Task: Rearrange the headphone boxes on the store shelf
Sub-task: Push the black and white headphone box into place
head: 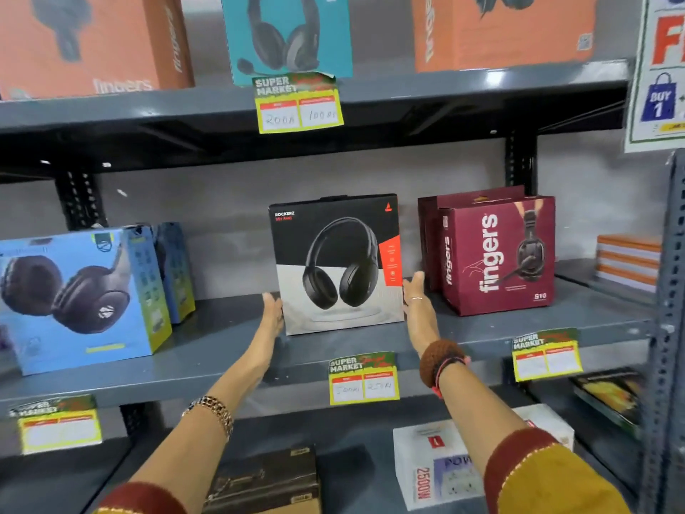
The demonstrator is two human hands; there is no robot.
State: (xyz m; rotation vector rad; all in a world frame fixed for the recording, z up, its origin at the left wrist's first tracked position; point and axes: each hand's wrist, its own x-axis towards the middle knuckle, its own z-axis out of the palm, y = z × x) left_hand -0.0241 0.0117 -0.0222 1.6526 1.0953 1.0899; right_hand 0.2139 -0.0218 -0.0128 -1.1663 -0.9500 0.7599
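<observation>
A black and white headphone box (335,263) stands upright in the middle of the grey middle shelf (222,350). My left hand (273,313) presses against its lower left edge and my right hand (417,298) against its lower right edge, so both hands grip the box between them. To its right stand maroon "fingers" headphone boxes (496,254), one behind another. At the left sits a blue headphone box (78,298) with another blue box (174,268) behind it.
The upper shelf holds orange boxes (85,42) (500,27) and a teal headphone box (287,35). Yellow price tags (363,378) hang on the shelf edges. The lower shelf carries a brown box (267,480) and a white box (433,465). A perforated steel upright (667,328) borders the right.
</observation>
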